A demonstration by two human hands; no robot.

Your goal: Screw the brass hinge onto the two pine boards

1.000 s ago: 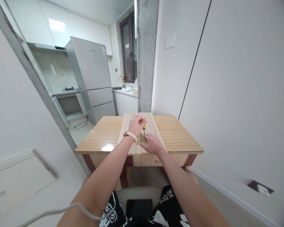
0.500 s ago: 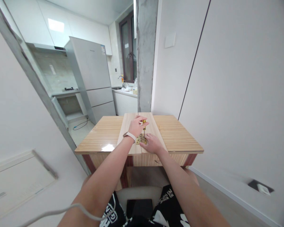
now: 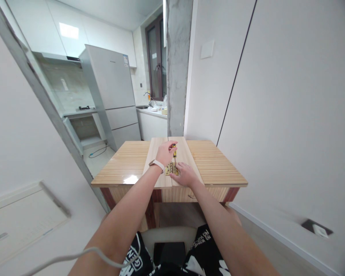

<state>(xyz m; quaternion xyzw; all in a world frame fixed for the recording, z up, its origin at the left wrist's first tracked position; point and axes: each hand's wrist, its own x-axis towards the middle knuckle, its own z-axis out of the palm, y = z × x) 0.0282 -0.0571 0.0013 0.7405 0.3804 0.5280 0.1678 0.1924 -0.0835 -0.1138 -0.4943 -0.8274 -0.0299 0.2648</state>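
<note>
Fingers of my left hand (image 3: 165, 152), which wears a watch on the wrist, are closed around the handle of a yellow-and-black screwdriver (image 3: 174, 150). The screwdriver stands almost upright, its shaft pointing down at a brass-coloured hinge (image 3: 170, 169). This hinge lies across the seam between two pale wooden boards (image 3: 186, 157). My right hand (image 3: 186, 175) grips the hinge's right leaf, thumb at the near edge and fingers beside the screwdriver's tip. Any screw under the tip is too small to make out.
The boards rest on a striped wooden table (image 3: 221, 165) with a drawer in front. A white wall (image 3: 276, 99) stands close on the right. Beyond the table are a grey fridge (image 3: 112, 80) and a sink counter (image 3: 152, 122). A pale cable (image 3: 83, 253) crosses near my left arm.
My left hand has shifted slightly and turned on the screwdriver's handle, which leans a little more to the left at its top. The right hand and the hinge stay in place.
</note>
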